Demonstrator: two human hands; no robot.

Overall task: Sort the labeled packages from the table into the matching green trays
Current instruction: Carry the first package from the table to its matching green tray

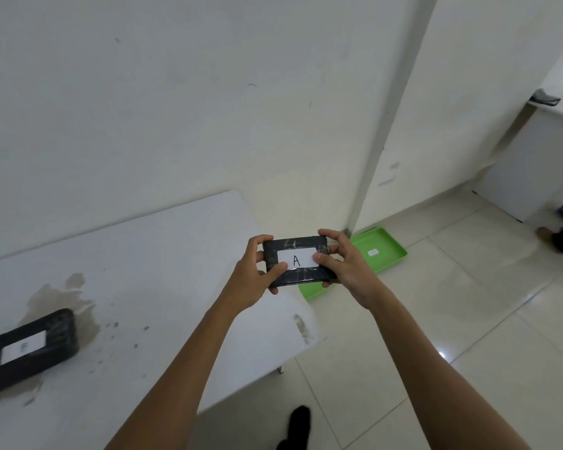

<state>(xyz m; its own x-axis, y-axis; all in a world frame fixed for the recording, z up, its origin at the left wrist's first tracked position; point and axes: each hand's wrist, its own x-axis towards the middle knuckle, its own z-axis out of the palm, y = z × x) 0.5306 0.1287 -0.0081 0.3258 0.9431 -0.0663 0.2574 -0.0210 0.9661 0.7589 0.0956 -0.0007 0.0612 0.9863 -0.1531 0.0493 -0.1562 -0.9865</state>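
Black package [295,262] with its "A" label facing me, up in the air past the table corner. My left hand [253,275] and right hand [348,267] pinch its two ends. Green tray [387,246] on the floor just behind; another package [26,350] lies on the white table [163,254].

Black package [295,262] wrapped in crinkled, glossy plastic film, with a matt white paper label [298,257]. Second package [26,350] likewise film-wrapped and shiny. White surface [163,271] smooth, matt, stained and scuffed. Green tray [384,251] of smooth plastic. Floor [452,319] of glossy pale tile.
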